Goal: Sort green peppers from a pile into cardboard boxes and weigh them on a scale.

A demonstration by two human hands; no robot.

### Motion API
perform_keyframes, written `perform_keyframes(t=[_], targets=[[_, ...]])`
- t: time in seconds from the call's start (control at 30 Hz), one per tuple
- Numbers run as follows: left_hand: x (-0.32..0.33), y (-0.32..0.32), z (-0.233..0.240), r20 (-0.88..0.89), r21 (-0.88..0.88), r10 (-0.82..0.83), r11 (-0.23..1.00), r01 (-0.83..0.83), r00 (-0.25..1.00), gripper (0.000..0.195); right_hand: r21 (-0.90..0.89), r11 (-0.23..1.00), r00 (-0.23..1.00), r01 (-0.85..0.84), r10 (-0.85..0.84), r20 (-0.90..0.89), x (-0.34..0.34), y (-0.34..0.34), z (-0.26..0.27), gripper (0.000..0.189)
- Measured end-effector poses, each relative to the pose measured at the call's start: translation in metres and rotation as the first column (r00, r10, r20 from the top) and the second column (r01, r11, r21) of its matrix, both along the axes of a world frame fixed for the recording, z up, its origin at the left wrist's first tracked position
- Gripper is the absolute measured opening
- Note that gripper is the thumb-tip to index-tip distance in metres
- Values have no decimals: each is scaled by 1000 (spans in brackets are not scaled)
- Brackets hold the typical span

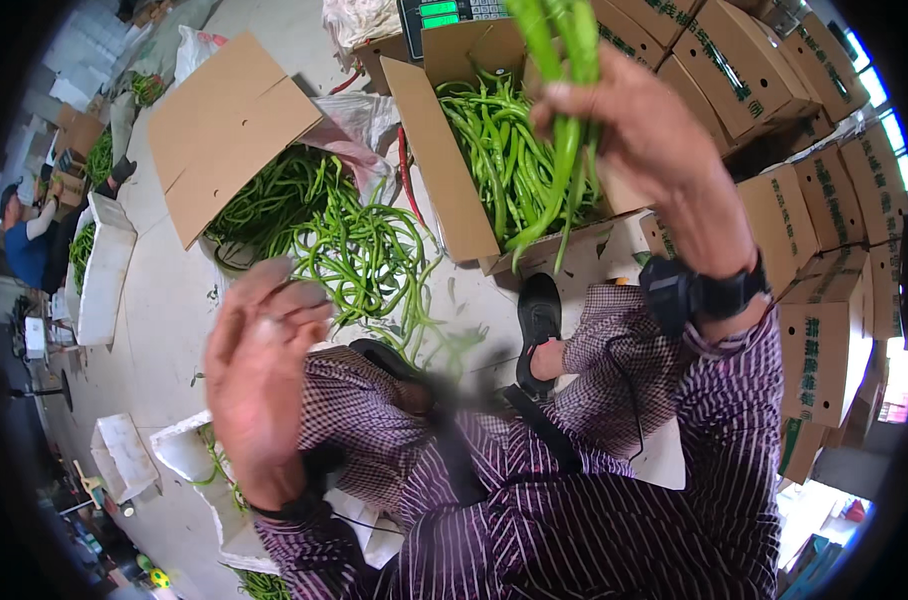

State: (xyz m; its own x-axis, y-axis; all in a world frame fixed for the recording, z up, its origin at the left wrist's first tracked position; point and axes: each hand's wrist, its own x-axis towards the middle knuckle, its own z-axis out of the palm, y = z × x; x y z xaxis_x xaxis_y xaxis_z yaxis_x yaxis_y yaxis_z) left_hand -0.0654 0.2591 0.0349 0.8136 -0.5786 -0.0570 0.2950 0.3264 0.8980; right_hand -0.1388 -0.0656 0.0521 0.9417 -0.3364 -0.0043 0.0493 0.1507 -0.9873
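Note:
My right hand point(660, 142) grips a small bunch of long green chili peppers point(566, 150), raised over the right side of an open cardboard carton point(463, 191). More green peppers point(491, 142) lie in that carton, mostly lengthwise. My left hand point(255, 375) is up at the left, somewhat blurred, with bent fingers apart and nothing visible in it. Beyond it, a loose heap of thin, curly green peppers point(368, 259) spills over the floor from a tipped container under a cardboard flap point(233, 139).
Printed cartons point(746, 75) are stacked along the right. A scale with a lit display point(439, 9) stands behind the open carton. White foam boxes point(124, 457) sit at the left, where another person point(26, 232) works near more peppers. A red pepper point(407, 176) lies between the containers.

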Motion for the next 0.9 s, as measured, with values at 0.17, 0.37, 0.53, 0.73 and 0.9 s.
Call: perform_keyframes(t=[0.17,0.37,0.53,0.73,0.9], targets=[[54,48,-16,57,246,120,961,-130,991,45,-186,982,999,-44,38,-38,37,-73,-43,44],[88,127,-161,11,579,214,795,-181,977,43,-768,617,954,-172,-89,-286,15,-32,-68,52],[49,127,-267,-200,869,275,494,41,940,31,-76,847,735,-526,408,-542,8,79,-34,38],[35,58,-343,-2,874,-146,480,73,989,29,-100,666,630,-740,633,-450,-14,131,-257,31],[46,20,-393,345,909,-568,400,-116,747,37,-218,743,539,-633,221,-812,-9,143,-395,23]])
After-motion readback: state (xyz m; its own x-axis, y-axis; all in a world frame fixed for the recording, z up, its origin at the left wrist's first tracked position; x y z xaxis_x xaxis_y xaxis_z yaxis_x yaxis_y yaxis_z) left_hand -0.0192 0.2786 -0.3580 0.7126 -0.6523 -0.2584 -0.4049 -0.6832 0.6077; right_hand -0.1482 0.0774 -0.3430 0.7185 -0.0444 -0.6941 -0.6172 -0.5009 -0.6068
